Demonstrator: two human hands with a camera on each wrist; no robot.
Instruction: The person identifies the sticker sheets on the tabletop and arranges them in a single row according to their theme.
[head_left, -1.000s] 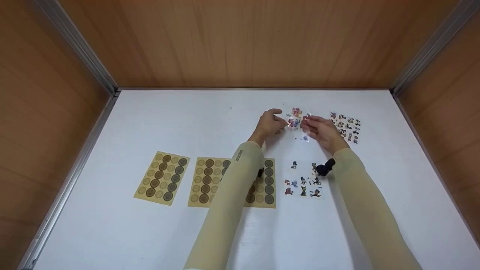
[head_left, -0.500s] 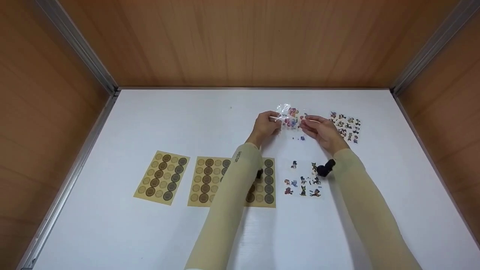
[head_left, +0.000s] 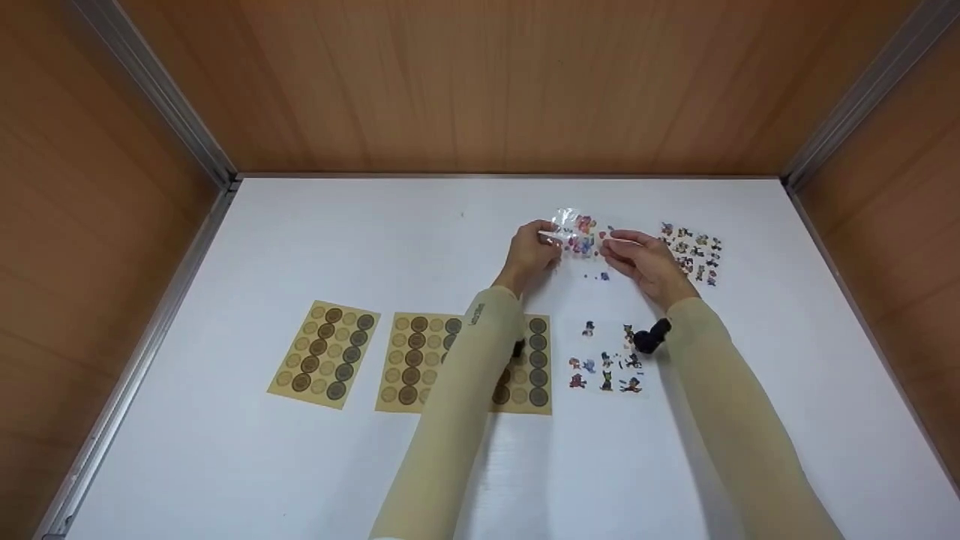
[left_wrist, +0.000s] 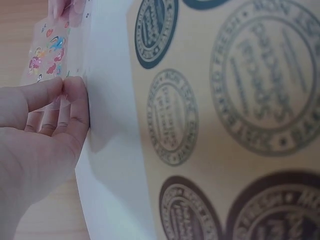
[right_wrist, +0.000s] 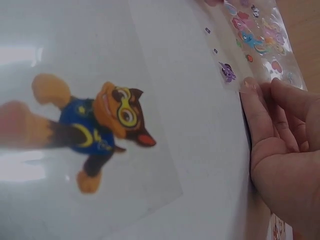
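In the head view a clear sticker sheet (head_left: 585,223) with colourful pony figures is held near the far side of the white table. My left hand (head_left: 531,251) pinches its left edge between thumb and index finger. At the opposite edge, my right hand (head_left: 646,264) pinches the film the same way. The left wrist view shows the left hand's thumb and fingertips (left_wrist: 62,89) meeting on the film. In the right wrist view, part of the sheet (right_wrist: 260,42) extends beyond the right thumb, with small purple and red stickers near the fingers.
Another clear sheet of cartoon dogs (head_left: 606,367) lies nearer, below the hands. A similar sheet (head_left: 701,255) is right of the right hand. Brown sheets of round labels (head_left: 324,356) lie left, one wide sheet (head_left: 412,364) partly under the left sleeve. Wooden walls (head_left: 480,90) enclose the table.
My left hand has shifted slightly left and now grips the sheet's left edge, where shiny film shows. The right hand stays nearly in place. Little differs over the last half second.
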